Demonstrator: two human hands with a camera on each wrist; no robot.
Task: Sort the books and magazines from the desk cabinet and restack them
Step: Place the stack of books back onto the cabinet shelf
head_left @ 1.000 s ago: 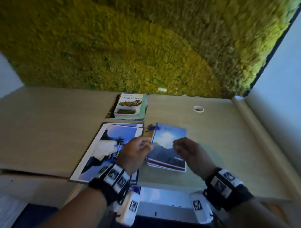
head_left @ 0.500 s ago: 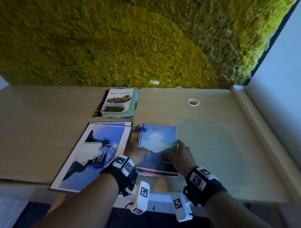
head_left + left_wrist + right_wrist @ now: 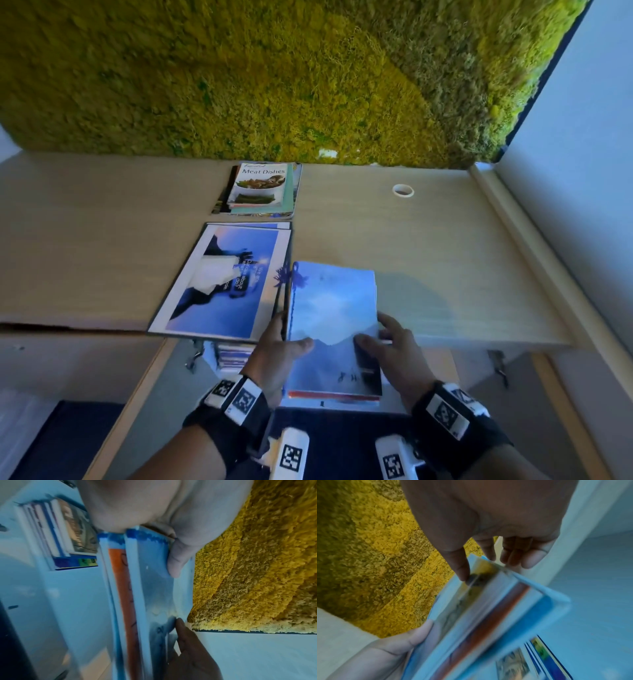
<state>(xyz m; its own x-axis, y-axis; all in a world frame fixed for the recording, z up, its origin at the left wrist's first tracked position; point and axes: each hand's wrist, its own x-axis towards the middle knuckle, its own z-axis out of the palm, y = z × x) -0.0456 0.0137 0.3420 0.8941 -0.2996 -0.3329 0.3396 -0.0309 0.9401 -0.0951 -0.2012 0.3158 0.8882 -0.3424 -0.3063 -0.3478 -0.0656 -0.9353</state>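
A small stack of books with a blue sky cover and an orange spine in the middle hangs partly past the desk's front edge. My left hand grips its left side with the thumb on the cover. My right hand holds the right side, thumb on top and fingers under the edge. To its left, a large blue magazine lies flat on the desk. Behind that sits a pile topped by "Meat Dishes". More books stand in the open cabinet below.
The pale wooden desk ends at a yellow-green moss wall and has a raised ledge along its right side. A white cable-hole ring sits at the back right. Cabinet side panels flank the opening below.
The blue-covered stack lay flat on the desk under both hands; now both hands hold its sides and it has come toward me, its near end past the desk's front edge.
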